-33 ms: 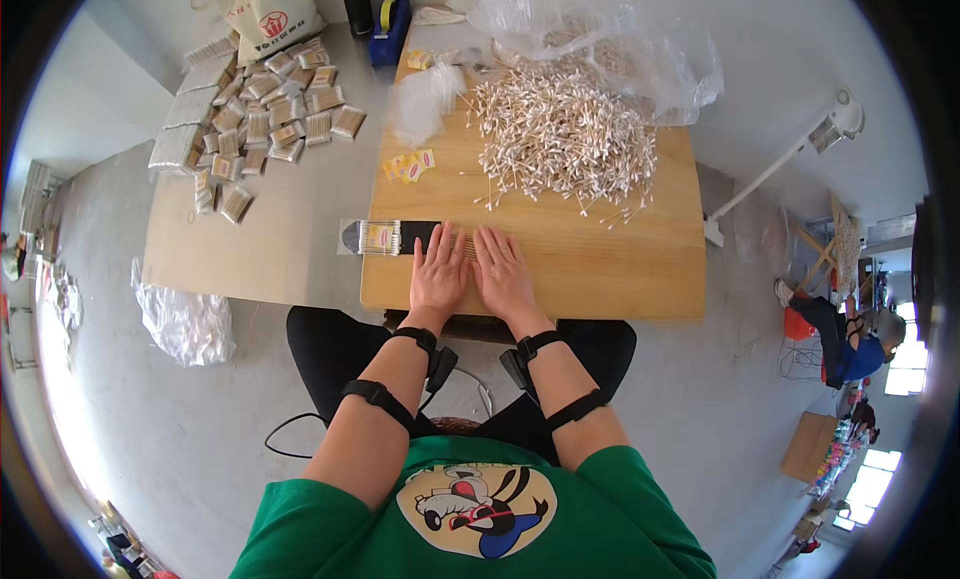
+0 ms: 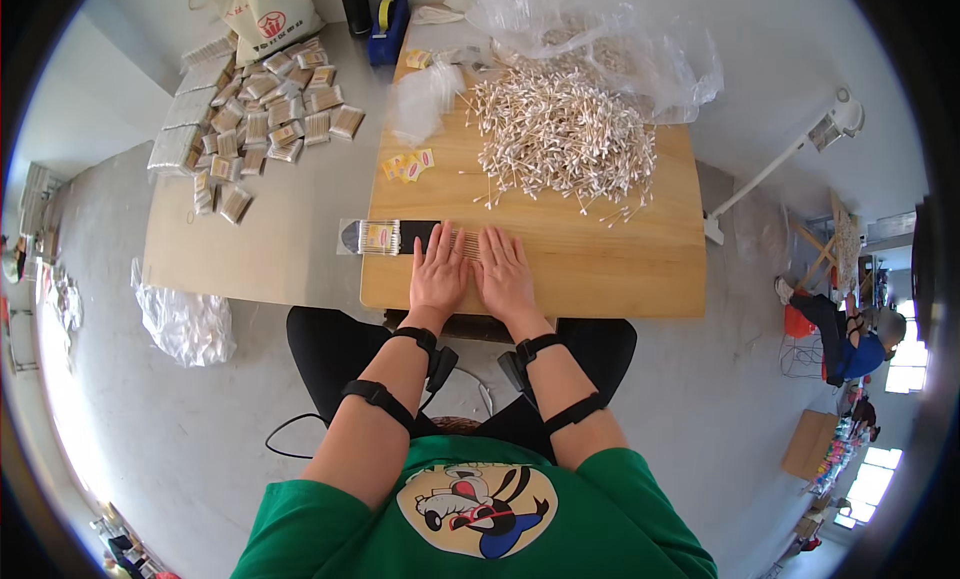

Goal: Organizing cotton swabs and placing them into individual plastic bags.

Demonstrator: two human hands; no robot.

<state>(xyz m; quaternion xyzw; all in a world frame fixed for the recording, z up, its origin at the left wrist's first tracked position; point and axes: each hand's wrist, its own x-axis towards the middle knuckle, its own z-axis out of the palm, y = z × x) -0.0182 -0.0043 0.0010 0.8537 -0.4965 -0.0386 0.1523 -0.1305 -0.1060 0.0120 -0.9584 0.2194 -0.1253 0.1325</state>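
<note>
Cotton swabs (image 2: 472, 245) are lying in a row on the wooden board (image 2: 620, 269), mostly hidden tbh, since I'm resting both hands there, palms down, fingers out straight. Left hand (image 2: 439, 272) is overlapping the black strip (image 2: 418, 233), right hand (image 2: 504, 273) is sitting just beside the left.

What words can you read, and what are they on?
I won't copy words out, but print shows on:
Cream bag: writing and a round red sign.
Yellow cards: too small to read.
Yellow label on swab bundle: too small.
Green shirt: letters too creased.
</note>
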